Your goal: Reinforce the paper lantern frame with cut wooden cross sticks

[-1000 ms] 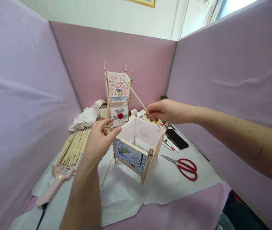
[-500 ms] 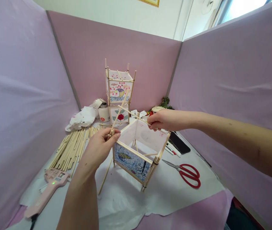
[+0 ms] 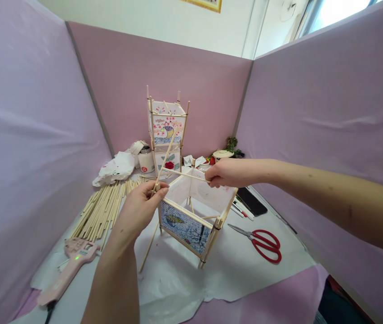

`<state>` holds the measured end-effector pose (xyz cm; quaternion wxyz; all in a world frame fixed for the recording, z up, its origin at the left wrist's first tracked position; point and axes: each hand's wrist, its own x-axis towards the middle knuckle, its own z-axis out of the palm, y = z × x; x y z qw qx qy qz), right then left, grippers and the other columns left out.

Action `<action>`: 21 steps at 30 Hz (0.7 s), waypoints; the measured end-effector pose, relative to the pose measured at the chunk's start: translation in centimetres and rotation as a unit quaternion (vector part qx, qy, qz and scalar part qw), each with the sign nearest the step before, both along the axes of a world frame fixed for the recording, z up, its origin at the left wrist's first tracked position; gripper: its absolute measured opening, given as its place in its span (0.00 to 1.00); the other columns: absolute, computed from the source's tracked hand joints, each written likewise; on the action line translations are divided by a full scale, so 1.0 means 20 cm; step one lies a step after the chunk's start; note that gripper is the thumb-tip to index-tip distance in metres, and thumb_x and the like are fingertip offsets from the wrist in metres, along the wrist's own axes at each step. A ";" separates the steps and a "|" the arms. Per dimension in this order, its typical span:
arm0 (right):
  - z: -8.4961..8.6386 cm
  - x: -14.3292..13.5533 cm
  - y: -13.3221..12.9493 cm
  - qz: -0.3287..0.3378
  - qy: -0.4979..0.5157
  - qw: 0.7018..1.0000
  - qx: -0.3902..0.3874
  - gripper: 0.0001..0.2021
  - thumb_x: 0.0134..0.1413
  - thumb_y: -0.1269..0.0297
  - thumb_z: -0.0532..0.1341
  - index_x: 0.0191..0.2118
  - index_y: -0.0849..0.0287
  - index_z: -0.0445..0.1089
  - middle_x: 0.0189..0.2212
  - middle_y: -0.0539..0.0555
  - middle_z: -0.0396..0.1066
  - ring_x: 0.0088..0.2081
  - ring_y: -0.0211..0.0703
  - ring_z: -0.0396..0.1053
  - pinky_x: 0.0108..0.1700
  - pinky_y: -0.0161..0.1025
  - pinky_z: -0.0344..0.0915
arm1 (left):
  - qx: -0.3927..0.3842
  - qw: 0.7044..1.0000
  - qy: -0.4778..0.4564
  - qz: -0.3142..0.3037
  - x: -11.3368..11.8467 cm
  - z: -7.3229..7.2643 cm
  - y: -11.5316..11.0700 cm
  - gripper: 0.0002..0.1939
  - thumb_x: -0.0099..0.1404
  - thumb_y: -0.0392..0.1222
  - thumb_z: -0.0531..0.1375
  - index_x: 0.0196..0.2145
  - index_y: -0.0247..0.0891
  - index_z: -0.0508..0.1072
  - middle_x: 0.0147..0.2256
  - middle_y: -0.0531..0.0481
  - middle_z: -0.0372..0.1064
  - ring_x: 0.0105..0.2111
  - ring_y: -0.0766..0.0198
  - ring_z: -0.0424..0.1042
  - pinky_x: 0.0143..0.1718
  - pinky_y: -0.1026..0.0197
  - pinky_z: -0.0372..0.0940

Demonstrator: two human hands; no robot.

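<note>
A square lantern frame (image 3: 185,227) of wooden sticks with painted paper panels stands on the table. My left hand (image 3: 146,195) is closed at its left corner, pinching a long thin wooden stick (image 3: 167,155) that slants up from there and leans across the corner post. Above the open top, my right hand (image 3: 221,173) grips a second wooden stick (image 3: 186,174), held nearly level. This stick's left end meets or passes close to the slanted stick; whether they touch I cannot tell. My fingers hide the far ends of both sticks.
Behind stands a taller two-tier lantern (image 3: 168,130). Many loose sticks (image 3: 102,209) and a pink glue gun (image 3: 72,265) lie at left, near a white jar (image 3: 146,159) and crumpled white plastic (image 3: 119,168). Red-handled scissors (image 3: 265,245), a phone (image 3: 252,201) and pens (image 3: 242,210) lie at right.
My right hand has lowered the left end of its stick, which now lies flatter and lower against the slanted stick. My left hand has stayed at the corner.
</note>
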<state>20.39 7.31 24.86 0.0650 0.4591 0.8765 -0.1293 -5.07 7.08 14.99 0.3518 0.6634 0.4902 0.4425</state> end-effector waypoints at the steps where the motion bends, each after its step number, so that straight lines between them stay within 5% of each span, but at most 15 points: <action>1: 0.00 -0.01 0.00 0.001 -0.007 1.000 -0.003 0.08 0.56 0.68 0.53 0.30 0.58 0.68 0.30 0.51 0.72 0.28 0.35 0.65 0.28 0.33 0.53 | -0.001 1.000 -0.016 -0.013 -0.01 0.00 0.00 0.15 0.57 0.50 0.62 0.38 0.39 0.76 0.36 0.48 0.74 0.37 0.56 0.70 0.39 0.58 0.62; 5: -0.02 -0.03 0.00 0.018 -0.060 0.998 0.016 0.07 0.54 0.67 0.55 0.28 0.58 0.69 0.26 0.50 0.69 0.27 0.36 0.61 0.28 0.34 0.51 | -0.036 0.992 -0.089 -0.085 -0.04 0.01 -0.01 0.15 0.52 0.47 0.66 0.37 0.38 0.77 0.34 0.46 0.74 0.37 0.56 0.70 0.38 0.57 0.63; 9: -0.04 -0.06 0.00 0.030 -0.089 0.994 0.046 0.08 0.53 0.69 0.56 0.25 0.58 0.68 0.21 0.49 0.64 0.24 0.36 0.58 0.27 0.35 0.50 | -0.071 0.984 -0.139 -0.084 -0.06 0.01 -0.01 0.14 0.47 0.43 0.68 0.34 0.39 0.78 0.30 0.46 0.73 0.34 0.55 0.71 0.33 0.58 0.65; 21: -0.08 -0.12 0.01 0.001 -0.173 0.982 0.075 0.08 0.48 0.76 0.57 0.27 0.61 0.72 0.21 0.53 0.64 0.22 0.38 0.60 0.26 0.37 0.54 | -0.029 0.991 -0.094 -0.093 -0.06 0.01 0.00 0.10 0.56 0.43 0.63 0.34 0.37 0.76 0.34 0.47 0.71 0.36 0.60 0.69 0.38 0.60 0.62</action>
